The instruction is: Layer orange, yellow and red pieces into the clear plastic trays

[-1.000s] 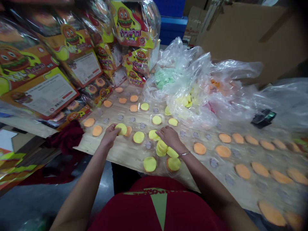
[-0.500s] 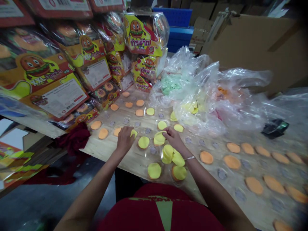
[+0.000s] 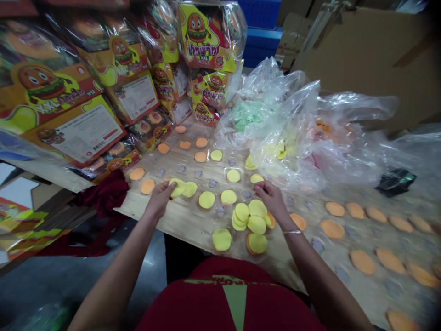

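One yellow disc (image 3: 176,187) is lying flat under the fingertips of your left hand (image 3: 159,198), which is closing narrowly on its near edge. The disc is sitting just beyond those fingers and touching a second disc (image 3: 190,189) on its right side. Being round, it is offering no long axis, only a thin rim and a matte, pale lemon face that is looking soft. Your right hand (image 3: 274,198) is resting palm down well off to the right with its fingers loosely curled, and I cannot tell whether it is gripping anything. A loose pile (image 3: 248,216) of the same yellow discs is lying just to the left of that wrist, so your right hand is the nearer one to the pile and your left is the nearer one to the single disc. Between your hands, single discs (image 3: 206,199) are sitting on the board (image 3: 188,221). Orange discs (image 3: 332,228) are running in rows out past your right hand, clear bags (image 3: 299,133) are slumping beyond it, and printed boxes (image 3: 79,115) are leaning beyond your left.
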Demonstrator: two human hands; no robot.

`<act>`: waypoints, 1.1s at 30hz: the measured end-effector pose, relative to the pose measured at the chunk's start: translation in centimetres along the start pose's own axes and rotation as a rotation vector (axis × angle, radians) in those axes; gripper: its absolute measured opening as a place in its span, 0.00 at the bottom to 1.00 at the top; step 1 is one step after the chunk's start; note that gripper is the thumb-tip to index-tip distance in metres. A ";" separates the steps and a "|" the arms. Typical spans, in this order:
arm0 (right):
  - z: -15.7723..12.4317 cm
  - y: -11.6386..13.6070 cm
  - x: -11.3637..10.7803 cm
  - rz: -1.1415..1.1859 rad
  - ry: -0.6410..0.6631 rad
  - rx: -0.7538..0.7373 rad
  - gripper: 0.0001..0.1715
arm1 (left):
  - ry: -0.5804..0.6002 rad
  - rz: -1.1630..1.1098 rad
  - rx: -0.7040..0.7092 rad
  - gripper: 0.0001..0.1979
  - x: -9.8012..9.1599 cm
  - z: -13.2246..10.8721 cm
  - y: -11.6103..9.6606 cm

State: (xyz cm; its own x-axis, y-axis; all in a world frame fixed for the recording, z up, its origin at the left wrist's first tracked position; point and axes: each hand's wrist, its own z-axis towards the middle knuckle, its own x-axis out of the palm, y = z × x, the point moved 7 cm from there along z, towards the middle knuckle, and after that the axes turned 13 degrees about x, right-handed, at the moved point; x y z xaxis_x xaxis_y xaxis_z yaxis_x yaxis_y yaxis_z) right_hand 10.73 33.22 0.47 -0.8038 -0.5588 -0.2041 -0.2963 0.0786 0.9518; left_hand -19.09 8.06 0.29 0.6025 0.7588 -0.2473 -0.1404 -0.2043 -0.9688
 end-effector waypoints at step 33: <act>-3.3 1.7 -0.2 -0.399 0.175 -0.157 0.13 | 0.470 0.009 0.547 0.27 16.6 -8.2 -9.2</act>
State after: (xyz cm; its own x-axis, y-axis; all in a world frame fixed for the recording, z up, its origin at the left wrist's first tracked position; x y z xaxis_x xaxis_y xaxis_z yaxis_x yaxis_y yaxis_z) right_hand 12.06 30.69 2.89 -0.5397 -0.6517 -0.5329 -0.4722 -0.2897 0.8325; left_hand -1.33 17.47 5.25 0.8564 0.3871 -0.3416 -0.4465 0.2231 -0.8665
